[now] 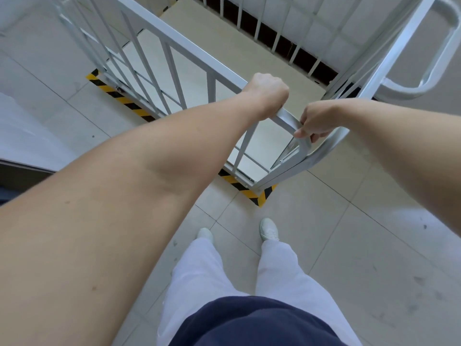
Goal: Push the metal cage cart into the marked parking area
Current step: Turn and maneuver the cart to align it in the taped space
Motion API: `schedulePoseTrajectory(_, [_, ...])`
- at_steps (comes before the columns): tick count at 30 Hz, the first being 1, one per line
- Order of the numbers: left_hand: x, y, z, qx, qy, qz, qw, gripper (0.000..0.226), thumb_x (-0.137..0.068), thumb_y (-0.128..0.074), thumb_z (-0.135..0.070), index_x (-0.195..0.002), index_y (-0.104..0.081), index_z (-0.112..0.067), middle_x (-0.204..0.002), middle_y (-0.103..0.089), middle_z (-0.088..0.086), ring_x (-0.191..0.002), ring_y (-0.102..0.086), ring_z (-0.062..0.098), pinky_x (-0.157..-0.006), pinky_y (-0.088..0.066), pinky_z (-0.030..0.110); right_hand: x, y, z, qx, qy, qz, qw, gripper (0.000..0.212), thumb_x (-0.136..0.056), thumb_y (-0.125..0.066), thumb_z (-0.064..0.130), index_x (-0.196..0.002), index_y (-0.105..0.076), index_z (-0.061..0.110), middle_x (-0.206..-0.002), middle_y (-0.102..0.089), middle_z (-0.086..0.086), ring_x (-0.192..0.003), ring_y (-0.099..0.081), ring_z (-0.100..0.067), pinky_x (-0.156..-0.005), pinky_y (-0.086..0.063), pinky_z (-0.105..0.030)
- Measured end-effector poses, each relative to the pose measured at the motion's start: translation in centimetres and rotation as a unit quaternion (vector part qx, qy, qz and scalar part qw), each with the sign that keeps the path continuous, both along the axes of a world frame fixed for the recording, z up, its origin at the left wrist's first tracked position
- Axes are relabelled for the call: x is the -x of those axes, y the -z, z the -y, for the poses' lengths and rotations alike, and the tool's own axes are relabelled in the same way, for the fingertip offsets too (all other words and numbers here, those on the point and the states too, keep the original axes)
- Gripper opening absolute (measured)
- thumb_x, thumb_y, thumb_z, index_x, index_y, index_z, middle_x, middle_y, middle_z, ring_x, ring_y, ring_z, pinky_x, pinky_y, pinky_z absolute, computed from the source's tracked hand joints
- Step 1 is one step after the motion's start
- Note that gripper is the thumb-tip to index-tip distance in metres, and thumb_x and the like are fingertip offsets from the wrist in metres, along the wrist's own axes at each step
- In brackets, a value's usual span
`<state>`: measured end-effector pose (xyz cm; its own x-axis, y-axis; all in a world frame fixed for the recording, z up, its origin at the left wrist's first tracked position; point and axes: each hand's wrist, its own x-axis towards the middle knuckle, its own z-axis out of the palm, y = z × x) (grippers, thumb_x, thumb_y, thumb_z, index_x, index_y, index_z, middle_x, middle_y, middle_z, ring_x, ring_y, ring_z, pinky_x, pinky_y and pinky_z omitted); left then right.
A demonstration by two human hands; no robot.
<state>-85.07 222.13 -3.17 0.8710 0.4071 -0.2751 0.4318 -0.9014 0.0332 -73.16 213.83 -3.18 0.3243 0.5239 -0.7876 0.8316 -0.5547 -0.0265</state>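
The left hand (268, 93) is closed in a fist over the top rail of the metal cage cart (174, 43), its fingers wrapped fully round the flat bar so that only the knuckles and the back of the hand show. The right hand (315, 122) grips the same rail just beside it, at the rounded near corner where the bar bends; its fingers (318, 137) are curled under and clamped on the metal, and the thumb lies along the top of the curve. The two hands are close together but not touching. The cart is made of pale grey painted steel: flat top rails, thin upright bars set in rows to form open sides, and a smooth, light panel as its floor. On its far right side a tubular loop handle (424, 78) with rounded corners stands out from the frame. The cart stands over yellow and black striped tape (119, 97) laid on the floor, its lower frame resting along the strip, with the tape's corner (259, 196) showing just outside the cart's near corner. The floor (349, 221) is of large pale matte tiles with thin grout lines and a few dark scuffs. Below, the person's white trousers (207, 275) and white shoes (269, 229) stand just short of the tape.
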Motion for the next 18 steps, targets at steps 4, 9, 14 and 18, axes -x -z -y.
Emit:
schedulePoseTrajectory(4, [-0.3,-0.3,-0.2,0.025,-0.01,-0.006,1.0,0.028,-0.073,-0.059,-0.002,-0.087,-0.072,-0.022,-0.103,-0.07,0.006,-0.094,-0.064,0.032,-0.07,-0.038,0.029,0.3,0.3,-0.2,-0.047,-0.003,-0.018,0.999,0.026,-0.086,-0.064,0.039,-0.079,-0.063,0.015,-0.076,-0.064,-0.001,-0.065,-0.06,-0.013,-0.055,-0.043,-0.023])
schedulePoseTrajectory(9, [-0.5,-0.9,0.6,0.04,-0.033,-0.012,0.999,0.028,-0.07,-0.059,0.0,-0.085,-0.073,-0.02,-0.092,-0.066,0.005,-0.095,-0.064,0.034,-0.067,-0.036,0.028,0.2,0.6,0.4,-0.08,0.026,-0.046,0.995,0.026,-0.086,-0.067,0.032,-0.097,-0.065,0.008,-0.083,-0.068,-0.005,-0.07,-0.067,-0.02,-0.062,-0.052,-0.023])
schedulePoseTrajectory(14, [-1.2,-0.2,2.5,0.033,-0.025,-0.004,0.999,0.028,-0.071,-0.059,0.0,-0.086,-0.074,-0.019,-0.1,-0.07,0.008,-0.094,-0.064,0.034,-0.068,-0.037,0.029,-0.9,0.9,2.4,-0.076,0.029,-0.043,0.996,0.026,-0.085,-0.068,0.031,-0.098,-0.067,0.008,-0.085,-0.07,-0.006,-0.078,-0.07,-0.024,-0.075,-0.054,-0.028])
schedulePoseTrajectory(18, [-2.1,-0.2,3.8,0.04,-0.01,0.004,0.999,0.027,-0.072,-0.06,-0.002,-0.087,-0.073,-0.021,-0.101,-0.071,0.006,-0.094,-0.064,0.032,-0.069,-0.037,0.029,-1.7,0.4,3.5,-0.05,0.038,-0.044,0.997,0.027,-0.085,-0.069,0.028,-0.099,-0.069,0.005,-0.093,-0.071,-0.01,-0.083,-0.07,-0.026,-0.08,-0.055,-0.03])
